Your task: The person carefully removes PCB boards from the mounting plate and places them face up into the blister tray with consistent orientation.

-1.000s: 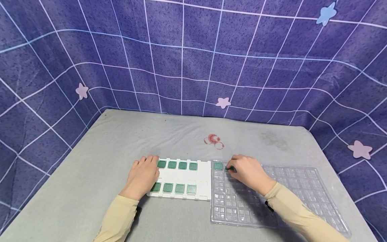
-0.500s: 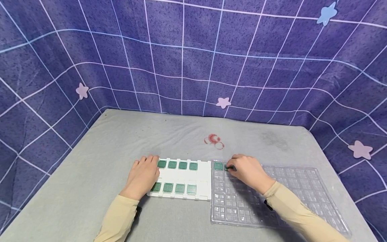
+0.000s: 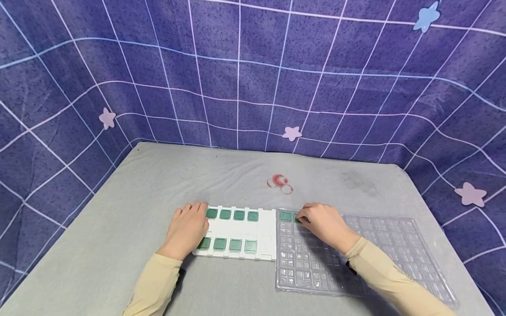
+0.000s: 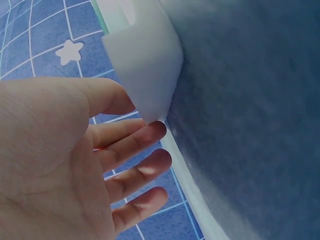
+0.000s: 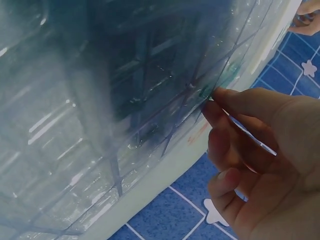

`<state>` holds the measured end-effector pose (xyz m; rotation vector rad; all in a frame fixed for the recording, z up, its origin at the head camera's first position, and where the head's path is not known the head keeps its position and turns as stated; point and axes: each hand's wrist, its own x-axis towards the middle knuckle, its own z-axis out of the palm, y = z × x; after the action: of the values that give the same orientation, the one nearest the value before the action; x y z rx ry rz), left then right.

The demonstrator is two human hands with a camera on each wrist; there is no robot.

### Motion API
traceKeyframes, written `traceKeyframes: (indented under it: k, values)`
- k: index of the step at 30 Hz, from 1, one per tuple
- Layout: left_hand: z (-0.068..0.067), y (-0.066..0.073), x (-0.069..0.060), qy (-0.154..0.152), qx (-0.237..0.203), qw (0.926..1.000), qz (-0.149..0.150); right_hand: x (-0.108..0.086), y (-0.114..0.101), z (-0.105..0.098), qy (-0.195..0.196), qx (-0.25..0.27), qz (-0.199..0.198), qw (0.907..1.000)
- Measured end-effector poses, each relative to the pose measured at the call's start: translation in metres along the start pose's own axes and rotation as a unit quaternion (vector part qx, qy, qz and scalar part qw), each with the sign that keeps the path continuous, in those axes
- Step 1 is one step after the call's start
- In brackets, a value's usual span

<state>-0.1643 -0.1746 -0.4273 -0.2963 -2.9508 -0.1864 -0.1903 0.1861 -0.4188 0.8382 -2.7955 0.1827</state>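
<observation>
In the head view my left hand (image 3: 185, 230) holds the left end of a white tray (image 3: 233, 228) with two rows of small green circuit boards (image 3: 235, 245). The left wrist view has its thumb and forefinger at the tray's corner (image 4: 150, 65), the other fingers spread. My right hand (image 3: 324, 224) pinches one green circuit board (image 3: 297, 217) between thumb and fingertips, at the second top-row pocket of a clear plastic tray (image 3: 300, 285). My fingers mostly cover that board. Beside it another green board (image 3: 285, 216) lies in the top-left corner pocket.
Both trays lie side by side on a grey cloth-covered table (image 3: 178, 175). Red marks (image 3: 280, 182) stain the cloth behind them. A purple gridded curtain (image 3: 253, 79) with star shapes encloses the table's back and sides.
The board in my right hand has gone from tilted to lying flatter at its pocket, and my fingertips have shifted very slightly. My left hand and both trays stay put.
</observation>
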Motion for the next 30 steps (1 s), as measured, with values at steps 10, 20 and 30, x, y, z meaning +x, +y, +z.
traceKeyframes:
  k: [10, 20, 30]
  values:
    - [-0.001, 0.0, 0.0, 0.004, -0.001, 1.0, 0.004, 0.0, 0.0, 0.0, 0.019, -0.003, -0.002, 0.9998]
    - [-0.001, 0.0, -0.001, 0.006, 0.0, 1.0, 0.003, 0.0, -0.005, -0.001, 0.031, -0.006, -0.001, 0.9995]
    - [-0.001, 0.0, -0.001, 0.006, 0.003, 1.0, 0.005, 0.003, -0.013, -0.001, 0.054, -0.017, -0.005, 0.9984]
